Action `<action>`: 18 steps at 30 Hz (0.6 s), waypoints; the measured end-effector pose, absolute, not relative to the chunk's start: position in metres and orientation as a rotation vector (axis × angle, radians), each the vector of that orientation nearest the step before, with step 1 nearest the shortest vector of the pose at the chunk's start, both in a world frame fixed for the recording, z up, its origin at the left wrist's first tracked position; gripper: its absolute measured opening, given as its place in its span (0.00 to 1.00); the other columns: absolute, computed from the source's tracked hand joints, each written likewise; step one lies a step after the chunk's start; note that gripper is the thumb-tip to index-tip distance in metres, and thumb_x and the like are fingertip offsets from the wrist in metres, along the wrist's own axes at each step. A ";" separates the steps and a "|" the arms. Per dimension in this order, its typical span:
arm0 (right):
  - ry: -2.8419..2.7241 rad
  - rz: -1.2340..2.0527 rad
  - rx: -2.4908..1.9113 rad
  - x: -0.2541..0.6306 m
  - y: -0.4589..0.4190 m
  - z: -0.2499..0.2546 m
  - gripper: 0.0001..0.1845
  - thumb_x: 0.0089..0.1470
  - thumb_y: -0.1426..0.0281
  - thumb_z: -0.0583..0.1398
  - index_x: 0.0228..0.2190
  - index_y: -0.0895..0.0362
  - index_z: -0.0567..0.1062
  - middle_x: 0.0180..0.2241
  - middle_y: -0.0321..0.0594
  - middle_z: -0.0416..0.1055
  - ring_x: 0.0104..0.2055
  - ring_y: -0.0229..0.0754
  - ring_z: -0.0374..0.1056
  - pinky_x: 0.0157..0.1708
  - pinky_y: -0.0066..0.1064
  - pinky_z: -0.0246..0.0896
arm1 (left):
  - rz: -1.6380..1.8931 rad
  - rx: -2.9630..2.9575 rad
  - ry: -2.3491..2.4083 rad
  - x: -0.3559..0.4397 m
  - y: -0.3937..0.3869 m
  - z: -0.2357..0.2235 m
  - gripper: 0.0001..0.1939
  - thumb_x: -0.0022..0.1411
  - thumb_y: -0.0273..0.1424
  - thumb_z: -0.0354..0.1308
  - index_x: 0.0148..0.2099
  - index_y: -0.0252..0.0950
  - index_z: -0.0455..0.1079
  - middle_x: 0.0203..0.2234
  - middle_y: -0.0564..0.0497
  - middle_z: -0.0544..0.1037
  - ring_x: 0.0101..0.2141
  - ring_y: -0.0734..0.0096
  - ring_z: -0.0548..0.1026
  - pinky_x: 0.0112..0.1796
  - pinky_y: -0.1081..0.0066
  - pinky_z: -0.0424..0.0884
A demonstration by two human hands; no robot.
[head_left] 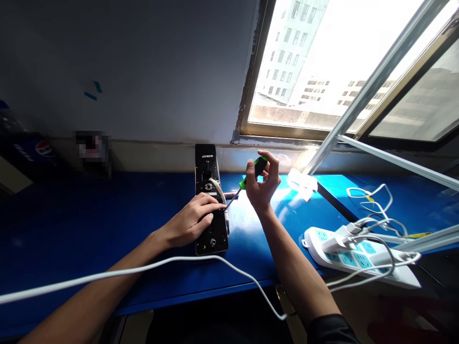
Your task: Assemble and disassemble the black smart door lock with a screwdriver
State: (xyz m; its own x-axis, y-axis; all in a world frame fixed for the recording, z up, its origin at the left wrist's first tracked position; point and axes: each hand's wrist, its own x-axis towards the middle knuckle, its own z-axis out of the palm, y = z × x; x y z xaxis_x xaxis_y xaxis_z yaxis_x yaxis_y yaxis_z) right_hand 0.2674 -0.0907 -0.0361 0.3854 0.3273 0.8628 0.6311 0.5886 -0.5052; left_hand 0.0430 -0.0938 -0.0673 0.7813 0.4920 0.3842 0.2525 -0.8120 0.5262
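A long black device panel (207, 165), which looks like the back of a door lock, lies lengthwise on the blue table. A pale cable (221, 191) runs along its right side. My left hand (195, 215) rests across the panel's middle, fingers stretched out and thumb apart, hiding that part. With bent fingers my right hand (261, 188) grips the green and black handle of a screwdriver (243, 183). Its thin shaft slants down left, and the tip is beside my left fingertips at the panel's right edge. What the tip touches is hidden.
A white power strip (344, 251) with several plugs and tangled cords sits at the table's right front. A white cable (161, 263) crosses in front of the panel. Metal frame bars (358, 105) slope at the right, before the window. White crumpled paper (304, 185) lies behind.
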 end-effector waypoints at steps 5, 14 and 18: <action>-1.208 -0.274 -1.009 0.270 -0.093 -0.032 0.14 0.65 0.60 0.59 0.49 0.52 0.70 0.24 0.29 0.62 0.22 0.34 0.60 0.25 0.28 0.62 | 0.742 2.538 0.562 0.043 -0.092 -0.072 0.22 0.74 0.30 0.46 0.61 0.39 0.76 0.55 0.43 0.76 0.57 0.53 0.70 0.62 0.53 0.67; -1.171 -0.342 -1.001 0.268 -0.094 -0.030 0.12 0.66 0.61 0.57 0.49 0.50 0.67 0.25 0.29 0.60 0.22 0.35 0.60 0.24 0.29 0.62 | 0.740 2.530 0.602 0.043 -0.091 -0.073 0.24 0.72 0.28 0.45 0.61 0.38 0.76 0.55 0.43 0.75 0.57 0.54 0.70 0.62 0.55 0.68; -1.203 -0.299 -0.929 0.265 -0.097 -0.029 0.11 0.65 0.63 0.59 0.48 0.50 0.69 0.24 0.28 0.60 0.22 0.34 0.59 0.25 0.28 0.62 | 0.726 2.550 0.551 0.042 -0.091 -0.070 0.21 0.71 0.28 0.47 0.57 0.38 0.78 0.54 0.43 0.75 0.57 0.54 0.70 0.63 0.54 0.67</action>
